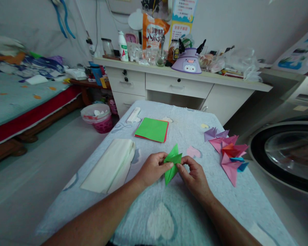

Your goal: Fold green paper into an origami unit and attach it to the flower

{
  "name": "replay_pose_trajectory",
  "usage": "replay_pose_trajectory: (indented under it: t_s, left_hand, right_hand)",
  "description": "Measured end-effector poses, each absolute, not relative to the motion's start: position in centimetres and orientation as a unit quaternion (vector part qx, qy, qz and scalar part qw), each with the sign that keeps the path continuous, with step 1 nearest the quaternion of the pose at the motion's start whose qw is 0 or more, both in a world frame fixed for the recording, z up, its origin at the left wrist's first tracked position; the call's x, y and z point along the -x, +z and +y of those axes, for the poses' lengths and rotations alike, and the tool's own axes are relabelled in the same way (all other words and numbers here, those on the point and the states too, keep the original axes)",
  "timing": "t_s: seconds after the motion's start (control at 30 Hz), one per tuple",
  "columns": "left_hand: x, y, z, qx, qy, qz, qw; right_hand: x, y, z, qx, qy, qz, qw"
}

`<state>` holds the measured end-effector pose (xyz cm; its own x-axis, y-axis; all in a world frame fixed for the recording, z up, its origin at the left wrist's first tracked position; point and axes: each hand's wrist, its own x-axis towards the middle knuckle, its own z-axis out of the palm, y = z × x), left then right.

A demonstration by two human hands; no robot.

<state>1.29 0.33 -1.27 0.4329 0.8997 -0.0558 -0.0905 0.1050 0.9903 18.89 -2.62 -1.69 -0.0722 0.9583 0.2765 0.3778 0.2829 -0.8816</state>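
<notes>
Extended from the near left, the left hand (154, 168) pinches a folded green paper (173, 159) over the middle of the counter (187, 126). Angled from the near right, the right hand (195, 176), fingers curled, pinches the paper's right edge.

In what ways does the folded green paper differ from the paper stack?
The folded green paper has pointed tips, while the paper stack is flat and four-sided. The left hand and right hand hold the folded green paper; the paper stack lies on the cloth. Both show green.
</notes>
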Motion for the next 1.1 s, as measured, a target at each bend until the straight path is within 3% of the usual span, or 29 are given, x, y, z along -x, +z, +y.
replay_pose_trajectory:
  t_s: [0.37, 0.57, 1.1]
  left_hand:
    - [-1.52, -1.76, 0.32, -0.561, 0.391, 0.386, 0.619]
    - [-1.73, -1.59, 0.05, -0.577, 0.385, 0.376, 0.614]
    - [-1.11, -1.15, -0.05, -0.646, 0.394, 0.413, 0.507]
  right_hand:
    - [-18.7, -2.17, -2.61, 0.489, 0.36, -0.623, 0.493]
    - [-18.9, -1.46, -2.69, 0.476, 0.415, -0.634, 0.445]
    - [-19.14, -2.12, -2.56, 0.465, 0.49, -0.591, 0.441]
